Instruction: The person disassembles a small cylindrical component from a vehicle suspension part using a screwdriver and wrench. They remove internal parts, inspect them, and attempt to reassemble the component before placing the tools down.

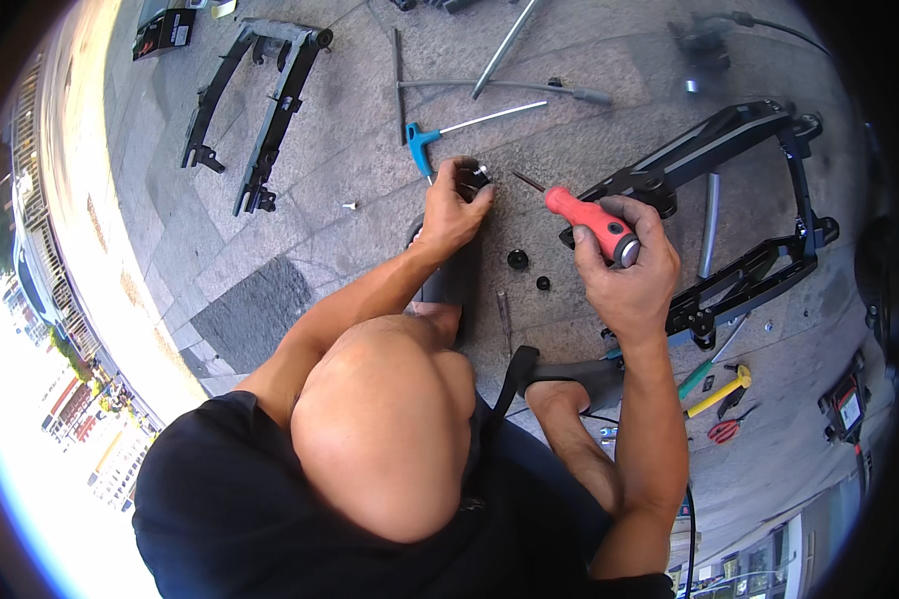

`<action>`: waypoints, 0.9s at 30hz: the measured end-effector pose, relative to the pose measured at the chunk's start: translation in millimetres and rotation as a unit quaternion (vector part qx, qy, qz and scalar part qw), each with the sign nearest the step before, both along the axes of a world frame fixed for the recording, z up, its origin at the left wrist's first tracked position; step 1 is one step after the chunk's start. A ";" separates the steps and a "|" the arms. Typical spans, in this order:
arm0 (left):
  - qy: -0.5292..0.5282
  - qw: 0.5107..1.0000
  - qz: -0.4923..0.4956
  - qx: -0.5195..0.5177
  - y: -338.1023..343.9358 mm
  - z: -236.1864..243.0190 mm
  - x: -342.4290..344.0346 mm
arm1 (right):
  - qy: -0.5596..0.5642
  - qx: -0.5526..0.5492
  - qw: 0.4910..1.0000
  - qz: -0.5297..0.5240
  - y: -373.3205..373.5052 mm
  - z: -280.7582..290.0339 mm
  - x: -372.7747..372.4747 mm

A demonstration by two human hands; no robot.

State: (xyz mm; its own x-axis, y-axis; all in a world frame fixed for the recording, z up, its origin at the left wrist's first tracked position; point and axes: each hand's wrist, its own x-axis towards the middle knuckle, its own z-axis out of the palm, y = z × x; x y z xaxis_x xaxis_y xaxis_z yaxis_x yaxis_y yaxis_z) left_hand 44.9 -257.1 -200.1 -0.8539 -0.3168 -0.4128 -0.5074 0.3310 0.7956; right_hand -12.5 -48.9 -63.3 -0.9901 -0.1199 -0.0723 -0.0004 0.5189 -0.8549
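Note:
My left hand is closed around a small dark round part held just above the paved ground. My right hand grips a red-handled screwdriver whose thin shaft points left toward that part, stopping a little short of it. A blue T-handle wrench lies on the ground just beyond my left hand. Two small black round pieces rest on the paving between my hands. I am crouching, with my bare knee filling the lower middle.
A black metal frame lies on the right, another black frame at the upper left. Metal rods lie at the top. A yellow-handled tool, a green-handled tool and red pliers sit at the lower right.

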 end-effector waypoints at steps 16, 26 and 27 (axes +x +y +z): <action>0.078 0.986 -0.044 -0.138 -3.1 0.1 -11.3 | 0.031 0.010 0.999 0.036 -14.1 -6.4 14.7; 0.100 0.988 0.062 0.097 -3.1 -4.9 -12.9 | -0.016 -0.032 0.999 -0.013 -12.9 -5.3 7.7; 0.084 0.982 0.082 0.149 -3.3 -7.6 -13.4 | -0.019 -0.025 0.999 -0.025 -12.8 -4.5 7.0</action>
State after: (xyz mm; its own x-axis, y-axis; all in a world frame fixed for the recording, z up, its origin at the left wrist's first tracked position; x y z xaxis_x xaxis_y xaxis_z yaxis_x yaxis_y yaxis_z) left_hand 31.5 -260.5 -207.7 -0.8651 -0.3426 -0.3663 -0.3882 -0.0052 0.9216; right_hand -5.5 -61.7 -67.7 -0.9916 -0.0741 -0.1058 0.0583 0.4744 -0.8784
